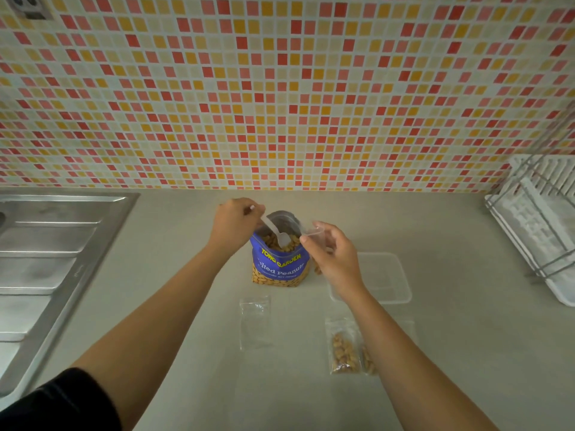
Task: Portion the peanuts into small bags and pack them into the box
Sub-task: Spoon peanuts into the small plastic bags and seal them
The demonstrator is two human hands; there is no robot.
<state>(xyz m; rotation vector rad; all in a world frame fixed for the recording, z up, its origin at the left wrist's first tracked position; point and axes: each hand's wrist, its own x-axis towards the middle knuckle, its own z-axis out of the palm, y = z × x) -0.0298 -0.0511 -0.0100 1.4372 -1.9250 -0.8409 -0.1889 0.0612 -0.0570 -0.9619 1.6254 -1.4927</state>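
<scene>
two filled bags (343, 353) and an empty bag (255, 321) lay before the peanut pack (280, 269); the box (385, 278) right of it seemed empty. left hand (233, 225) gripped a spoon (273, 231) inside the pack, right hand (333, 256) pinched an open bag (314, 233).

Behind the small bags (344, 353) stands the peanut bag (280, 270) — box (402, 293) to its right, sink (46, 259) far left.
</scene>
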